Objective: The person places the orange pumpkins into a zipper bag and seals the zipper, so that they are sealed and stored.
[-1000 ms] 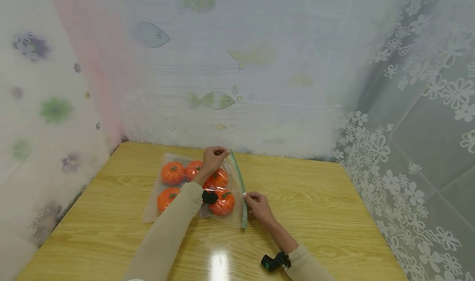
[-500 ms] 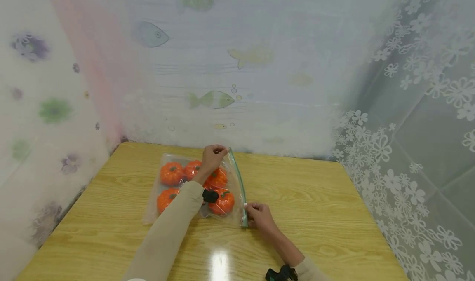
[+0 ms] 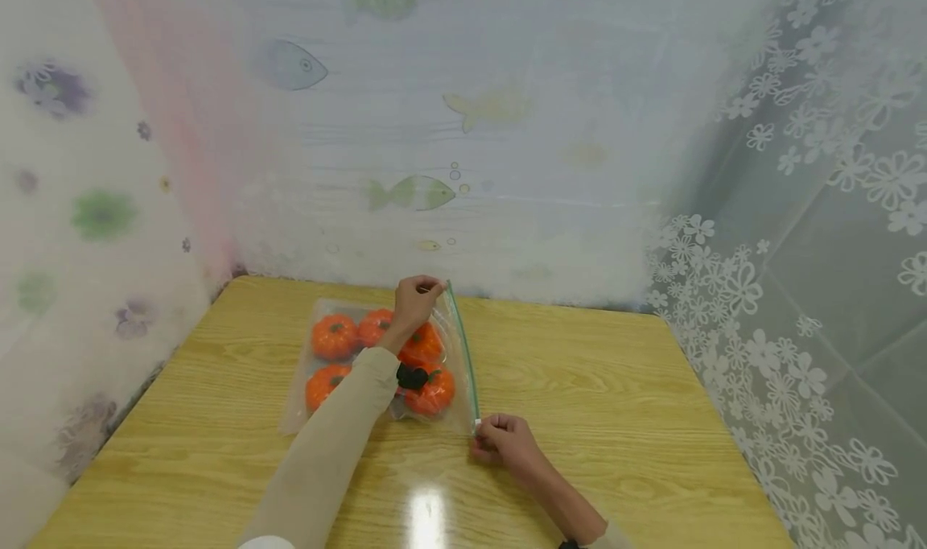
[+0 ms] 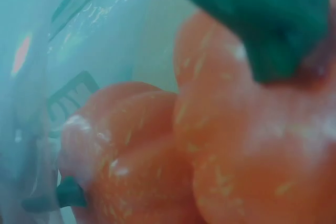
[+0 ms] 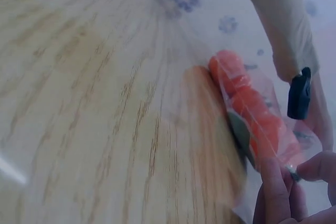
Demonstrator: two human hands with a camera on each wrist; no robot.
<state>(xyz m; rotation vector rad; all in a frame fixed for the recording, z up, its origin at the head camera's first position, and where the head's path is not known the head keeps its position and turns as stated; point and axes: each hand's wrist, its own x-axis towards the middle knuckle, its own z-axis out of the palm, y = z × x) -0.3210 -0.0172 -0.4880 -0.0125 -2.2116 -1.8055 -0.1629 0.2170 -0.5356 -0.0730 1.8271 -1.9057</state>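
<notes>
A clear zip bag (image 3: 304,372) lies on the table with several small orange pumpkins (image 3: 335,337) inside, each with a green stem. Its green zip strip (image 3: 467,356) runs along the right side. My left hand (image 3: 416,301) pinches the far end of this strip between thumb and fingers, its forearm crossing over the bag. At the near end, my right hand (image 3: 507,440) pinches the small white slider (image 3: 477,423). The right wrist view shows the thumb and fingers (image 5: 275,192) closed on the bag's corner. Pumpkins (image 4: 136,145) under plastic fill the left wrist view.
The wooden table (image 3: 594,388) stretches to both sides of the bag. A patterned curtain with fish (image 3: 427,195) rises behind the table's far edge, and flowered sheets hang left and right. Black cameras are strapped to the wrists, the left camera (image 3: 413,377) above the pumpkins.
My right hand has drawn the white slider along the green strip toward me, from about its middle to the near end. My left hand holds the far end, shifted slightly away.
</notes>
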